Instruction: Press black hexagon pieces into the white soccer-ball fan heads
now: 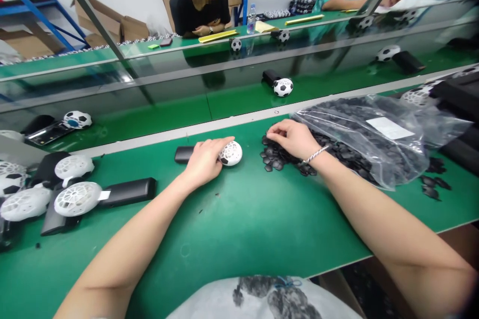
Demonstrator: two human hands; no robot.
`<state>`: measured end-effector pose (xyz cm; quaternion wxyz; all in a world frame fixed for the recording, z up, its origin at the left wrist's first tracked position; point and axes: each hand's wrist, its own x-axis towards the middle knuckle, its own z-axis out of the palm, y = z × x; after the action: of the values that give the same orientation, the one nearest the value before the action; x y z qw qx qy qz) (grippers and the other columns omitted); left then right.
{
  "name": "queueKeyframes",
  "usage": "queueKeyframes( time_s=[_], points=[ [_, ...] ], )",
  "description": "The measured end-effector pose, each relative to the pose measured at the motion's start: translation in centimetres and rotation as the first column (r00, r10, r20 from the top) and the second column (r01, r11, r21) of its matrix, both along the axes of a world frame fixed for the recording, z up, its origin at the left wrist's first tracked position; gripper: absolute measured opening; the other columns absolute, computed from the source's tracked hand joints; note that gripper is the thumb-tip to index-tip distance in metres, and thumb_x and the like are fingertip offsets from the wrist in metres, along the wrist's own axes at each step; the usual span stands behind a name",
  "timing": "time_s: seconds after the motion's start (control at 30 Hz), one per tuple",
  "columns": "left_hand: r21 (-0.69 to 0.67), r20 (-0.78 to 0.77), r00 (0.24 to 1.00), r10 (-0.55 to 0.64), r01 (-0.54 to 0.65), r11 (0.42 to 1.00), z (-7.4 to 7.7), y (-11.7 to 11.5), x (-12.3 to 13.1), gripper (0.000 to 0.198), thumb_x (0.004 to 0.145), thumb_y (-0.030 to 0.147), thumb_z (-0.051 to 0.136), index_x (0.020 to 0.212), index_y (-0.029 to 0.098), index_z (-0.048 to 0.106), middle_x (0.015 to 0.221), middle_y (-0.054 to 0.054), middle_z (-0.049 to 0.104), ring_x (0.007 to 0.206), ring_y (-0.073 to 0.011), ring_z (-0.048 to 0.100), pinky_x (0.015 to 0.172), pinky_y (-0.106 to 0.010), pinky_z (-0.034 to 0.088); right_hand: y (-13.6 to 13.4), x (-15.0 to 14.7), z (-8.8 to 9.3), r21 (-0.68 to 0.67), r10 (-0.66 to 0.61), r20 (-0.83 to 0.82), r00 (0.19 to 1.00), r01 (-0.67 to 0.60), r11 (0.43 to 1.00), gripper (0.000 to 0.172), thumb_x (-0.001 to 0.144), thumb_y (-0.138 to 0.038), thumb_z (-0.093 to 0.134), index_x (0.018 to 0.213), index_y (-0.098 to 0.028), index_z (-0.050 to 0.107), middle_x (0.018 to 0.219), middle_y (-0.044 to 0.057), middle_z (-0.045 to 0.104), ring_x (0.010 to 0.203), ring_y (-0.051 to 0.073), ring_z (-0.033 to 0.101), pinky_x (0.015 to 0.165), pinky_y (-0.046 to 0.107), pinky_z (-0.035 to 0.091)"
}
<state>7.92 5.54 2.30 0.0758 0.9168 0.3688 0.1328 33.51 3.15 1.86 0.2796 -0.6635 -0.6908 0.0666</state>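
My left hand (204,160) is wrapped over a football-shaped device. Its white ball end (232,153), with open lattice and a black patch, shows to the right of my fingers. Its black body (183,154) sticks out on the left, lying on the green bench. My right hand (294,137) is over a heap of small black plastic pieces (275,157), thumb and fingertips pinched together. Whatever is between those fingertips is too small to make out. The heap spills from a clear plastic bag (377,134) with a white label, right beside that hand.
Several football-shaped devices (78,198) with white lattice ends crowd the left of the bench (239,229). Beyond a pale rail, a green conveyor belt (179,114) carries more devices (283,87). Two people sit at the far side. More black pieces (432,184) lie at right.
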Motion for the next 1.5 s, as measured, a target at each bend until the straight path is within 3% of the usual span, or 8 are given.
queueKeyframes(
  time_s=[0.13,0.23,0.53,0.83,1.0,1.1,1.33,1.5],
  points=[
    [-0.014,0.066,0.997,-0.048,0.049,0.999,-0.8,0.2,0.3,0.072,0.063,-0.001,0.038,0.129,0.028,0.04,0.131,0.001,0.05,0.113,-0.0196,0.047,0.094,-0.038,0.034,-0.1,-0.8,-0.6,-0.102,0.051,0.255,0.966,-0.025,0.994,0.014,0.079,-0.028,0.057,0.083,-0.02,0.067,0.087,0.008,0.063,0.082,0.022,0.057,0.067,0.031,0.044],
    [-0.028,0.065,0.994,-0.087,0.089,0.996,-1.0,0.3,0.4,0.073,0.063,-0.001,0.036,0.129,0.028,0.039,0.133,0.002,0.048,0.118,-0.0182,0.044,0.1,-0.04,0.029,0.1,-1.1,-1.0,-0.143,0.04,0.277,0.96,0.001,0.99,0.011,0.079,-0.026,0.056,0.083,-0.019,0.064,0.087,0.008,0.062,0.081,0.021,0.058,0.064,0.03,0.044],
    [-0.105,0.065,0.988,-0.14,0.146,0.984,-0.5,0.8,0.1,0.072,0.067,-0.003,0.033,0.128,0.034,0.04,0.133,0.006,0.047,0.117,-0.0161,0.043,0.108,-0.048,0.018,-0.1,-1.0,-1.3,-0.143,0.163,0.032,0.986,-0.157,0.977,0.004,0.074,-0.016,0.055,0.075,-0.019,0.057,0.07,0.001,0.061,0.064,0.015,0.056,0.06,0.026,0.044],
    [-0.026,0.063,0.993,-0.1,0.101,0.995,-1.9,0.8,0.3,0.055,0.075,0.006,0.038,0.128,0.017,0.04,0.133,-0.005,0.047,0.126,-0.0188,0.036,0.11,-0.045,0.016,-3.0,-4.3,0.7,0.053,0.402,-0.247,0.882,-0.402,0.914,0.01,0.078,-0.028,0.059,0.076,-0.02,0.064,0.076,0.002,0.065,0.07,0.015,0.058,0.068,0.028,0.046],
    [-0.064,0.102,0.987,-0.121,0.127,0.99,-1.4,0.3,0.4,0.073,0.07,0.046,0.061,0.131,0.014,0.037,0.129,-0.012,0.048,0.122,-0.0272,0.038,0.109,-0.05,0.014,-3.4,-5.3,0.2,0.132,0.446,-0.218,0.868,-0.426,0.895,0.005,0.077,-0.024,0.062,0.074,-0.02,0.063,0.072,0.001,0.064,0.067,0.014,0.058,0.065,0.027,0.046],
    [-0.065,0.134,0.989,-0.061,0.07,0.995,-1.4,-0.1,0.8,0.082,0.065,0.064,0.059,0.128,0.015,0.041,0.122,-0.012,0.052,0.118,-0.0271,0.043,0.109,-0.051,0.015,-3.1,-5.7,-0.5,0.173,0.487,-0.216,0.846,-0.458,0.872,0.006,0.079,-0.022,0.059,0.075,-0.021,0.064,0.076,0.001,0.065,0.072,0.014,0.058,0.07,0.029,0.046],
    [-0.045,0.17,0.985,-0.014,0.022,0.999,-1.8,-0.2,1.2,0.067,0.071,0.059,0.056,0.123,0.018,0.047,0.12,-0.009,0.056,0.117,-0.0241,0.045,0.109,-0.049,0.016,-2.4,-6.1,-1.4,0.193,0.451,-0.337,0.827,-0.408,0.892,0.005,0.075,-0.022,0.063,0.073,-0.019,0.059,0.075,0.002,0.057,0.07,0.014,0.054,0.065,0.029,0.047],
    [-0.079,0.192,0.981,0.015,0.0,0.997,-1.6,-0.2,1.4,0.063,0.068,0.053,0.062,0.12,0.02,0.05,0.119,-0.007,0.057,0.116,-0.024,0.046,0.108,-0.049,0.017,-2.3,-5.9,-1.5,0.07,0.361,-0.476,0.802,-0.374,0.925,0.032,0.069,-0.026,0.067,0.097,-0.021,0.054,0.106,0.007,0.056,0.099,0.021,0.054,0.073,0.034,0.049]
  ],
)
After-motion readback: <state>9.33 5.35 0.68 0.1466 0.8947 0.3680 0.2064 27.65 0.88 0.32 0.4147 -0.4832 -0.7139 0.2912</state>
